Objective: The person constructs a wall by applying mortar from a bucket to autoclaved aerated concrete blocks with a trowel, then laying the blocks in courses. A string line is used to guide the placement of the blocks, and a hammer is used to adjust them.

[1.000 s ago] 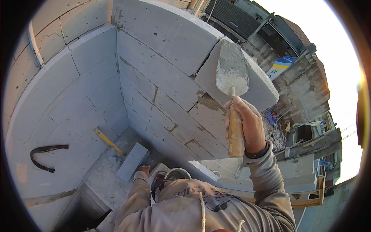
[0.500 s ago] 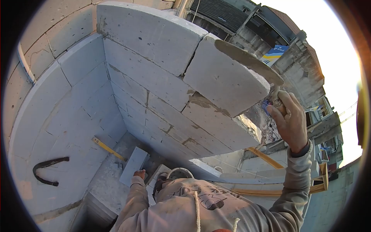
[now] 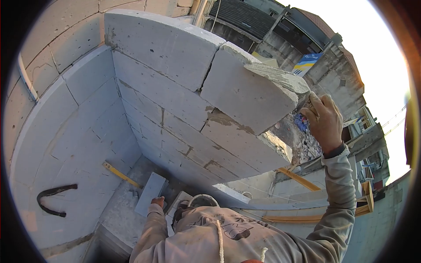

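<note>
My right hand (image 3: 325, 122) is raised at the far end of the grey top block (image 3: 245, 94) of a block wall. It is closed on a trowel, of which only a dark bit (image 3: 305, 102) shows between my fingers and the block's rough end. My left hand (image 3: 157, 201) hangs low by my side, close to a loose grey slab (image 3: 150, 193) and the rim of a bucket (image 3: 202, 199). Whether its fingers hold anything is too small to tell.
The wall (image 3: 175, 127) meets a second block wall (image 3: 66, 131) at a corner. A yellow level (image 3: 120, 174) leans at the corner's foot, and a black curved piece (image 3: 55, 197) lies on the left wall. Beyond the top block is a drop with rubble (image 3: 309, 147) and wooden planks (image 3: 302, 179).
My right hand swung the trowel from in front of the top block, over its top edge, to its far end. The blade is now almost hidden. My left hand barely moved.
</note>
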A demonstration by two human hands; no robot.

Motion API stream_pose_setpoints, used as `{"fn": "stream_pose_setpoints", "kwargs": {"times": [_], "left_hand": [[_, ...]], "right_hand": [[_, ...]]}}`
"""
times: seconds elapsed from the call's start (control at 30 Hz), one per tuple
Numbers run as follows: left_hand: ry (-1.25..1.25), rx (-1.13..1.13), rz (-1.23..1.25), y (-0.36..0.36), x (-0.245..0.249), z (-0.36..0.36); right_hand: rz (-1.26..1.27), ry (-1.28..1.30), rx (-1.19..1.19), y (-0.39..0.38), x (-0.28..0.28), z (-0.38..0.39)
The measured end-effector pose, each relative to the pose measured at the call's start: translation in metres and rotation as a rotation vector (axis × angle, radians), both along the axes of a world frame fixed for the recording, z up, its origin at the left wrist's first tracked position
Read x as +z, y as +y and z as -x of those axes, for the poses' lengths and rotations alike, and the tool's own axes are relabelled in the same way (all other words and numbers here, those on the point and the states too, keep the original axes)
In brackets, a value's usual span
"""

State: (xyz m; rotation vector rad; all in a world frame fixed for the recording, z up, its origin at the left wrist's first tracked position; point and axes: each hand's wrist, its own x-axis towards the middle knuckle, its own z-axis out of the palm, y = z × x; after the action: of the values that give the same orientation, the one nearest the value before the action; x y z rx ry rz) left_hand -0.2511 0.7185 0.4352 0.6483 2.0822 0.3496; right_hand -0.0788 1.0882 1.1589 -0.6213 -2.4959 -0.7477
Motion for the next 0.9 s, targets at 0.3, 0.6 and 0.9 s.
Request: {"fn": "stream_pose_setpoints", "kwargs": {"times": [0.3,0.6,0.9], "left_hand": [[-0.112,0.234,-0.049,-0.009,-0.022,-0.009],[0.127,-0.066,-0.034,-0.024,-0.012,-0.032],[0.241,0.046,-0.088,-0.016,-0.042,-0.025]], "right_hand": [[0.061,-0.042,0.124,0.013,0.011,0.062],[0.069,0.032,0.101,-0.001,0.014,0.087],[0.809,-0.105,0.142,0.028,0.065,0.084]]}}
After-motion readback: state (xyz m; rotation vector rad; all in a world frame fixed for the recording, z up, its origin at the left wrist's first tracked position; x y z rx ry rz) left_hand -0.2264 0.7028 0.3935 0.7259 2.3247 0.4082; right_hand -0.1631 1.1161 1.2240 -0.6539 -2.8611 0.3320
